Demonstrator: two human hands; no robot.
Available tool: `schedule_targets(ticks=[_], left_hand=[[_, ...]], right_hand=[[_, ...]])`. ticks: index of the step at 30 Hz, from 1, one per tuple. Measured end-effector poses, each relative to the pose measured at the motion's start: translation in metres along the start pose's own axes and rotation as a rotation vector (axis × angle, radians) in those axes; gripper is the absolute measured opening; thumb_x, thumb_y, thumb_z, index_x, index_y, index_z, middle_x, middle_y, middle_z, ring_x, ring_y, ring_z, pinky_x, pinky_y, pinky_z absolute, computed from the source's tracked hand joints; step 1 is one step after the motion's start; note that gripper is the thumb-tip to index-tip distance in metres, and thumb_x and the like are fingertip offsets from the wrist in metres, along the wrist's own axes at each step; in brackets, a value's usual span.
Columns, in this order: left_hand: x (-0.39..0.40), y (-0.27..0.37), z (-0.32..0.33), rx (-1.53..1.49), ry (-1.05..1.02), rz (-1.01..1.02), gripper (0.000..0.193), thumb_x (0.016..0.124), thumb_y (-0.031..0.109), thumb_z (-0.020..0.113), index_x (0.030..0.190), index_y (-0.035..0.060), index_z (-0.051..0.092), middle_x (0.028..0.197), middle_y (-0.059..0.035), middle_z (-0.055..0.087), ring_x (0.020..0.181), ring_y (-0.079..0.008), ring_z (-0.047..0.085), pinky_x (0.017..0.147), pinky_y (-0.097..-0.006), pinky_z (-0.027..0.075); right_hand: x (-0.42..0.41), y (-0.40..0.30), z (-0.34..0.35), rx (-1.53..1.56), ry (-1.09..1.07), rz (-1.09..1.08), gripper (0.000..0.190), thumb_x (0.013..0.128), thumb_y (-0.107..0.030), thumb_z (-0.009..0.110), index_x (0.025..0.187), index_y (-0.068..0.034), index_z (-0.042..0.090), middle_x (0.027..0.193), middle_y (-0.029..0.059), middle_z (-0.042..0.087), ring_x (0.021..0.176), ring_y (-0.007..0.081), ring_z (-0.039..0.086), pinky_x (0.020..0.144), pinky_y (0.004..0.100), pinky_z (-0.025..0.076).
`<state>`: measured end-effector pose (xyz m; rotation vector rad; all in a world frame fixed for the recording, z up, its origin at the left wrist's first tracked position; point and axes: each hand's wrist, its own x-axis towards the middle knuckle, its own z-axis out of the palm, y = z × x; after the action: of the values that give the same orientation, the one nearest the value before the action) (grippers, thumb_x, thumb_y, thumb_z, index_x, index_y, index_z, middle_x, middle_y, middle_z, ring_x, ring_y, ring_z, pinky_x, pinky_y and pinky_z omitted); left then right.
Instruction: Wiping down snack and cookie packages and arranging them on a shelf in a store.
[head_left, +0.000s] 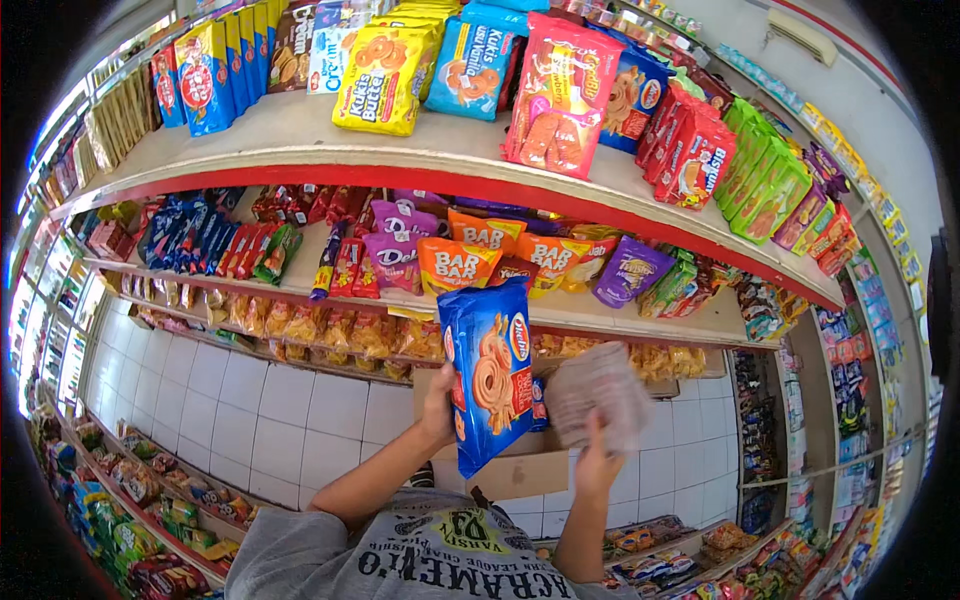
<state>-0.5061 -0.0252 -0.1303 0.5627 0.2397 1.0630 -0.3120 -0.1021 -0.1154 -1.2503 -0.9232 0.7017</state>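
Observation:
My left hand (441, 401) grips the left edge of a blue packet of butter cookies (491, 382), held upright in front of my chest. To its right, my right hand (600, 457) holds a folded, greyish-brown cloth (600, 394), blurred at its edges. Beneath both hands an open cardboard box (517, 474) stands on the floor, partly hidden by the packet and the cloth. Another blue packet (538, 405) shows inside the box, between the two held things.
Ahead, the upper shelf (450, 154) bears upright biscuit packets, with a yellow packet (382, 79) and a pink packet (562, 97) near its edge. Snack pouches crowd the shelf below (592, 311). Lower racks hold bagged snacks (367, 334). More stocked shelves stand at both sides and behind me.

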Motion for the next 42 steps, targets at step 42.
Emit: schedule_targets(ticks=[42], left_hand=[[0.061,-0.047,0.081,-0.013,0.066,0.079,0.059,0.089,0.050,0.038,0.127,0.0042,0.040,0.122,-0.0116,0.050,0.109,-0.0227,0.051,0.097,-0.0359,0.038]], right_hand=[[0.011,-0.034,-0.019,-0.279,-0.498,-0.644,0.057,0.079,-0.020,0.048,0.133,-0.003,0.039,0.141,0.0159,0.031,0.135,0.0306,0.021,0.108,0.0483,0.008]])
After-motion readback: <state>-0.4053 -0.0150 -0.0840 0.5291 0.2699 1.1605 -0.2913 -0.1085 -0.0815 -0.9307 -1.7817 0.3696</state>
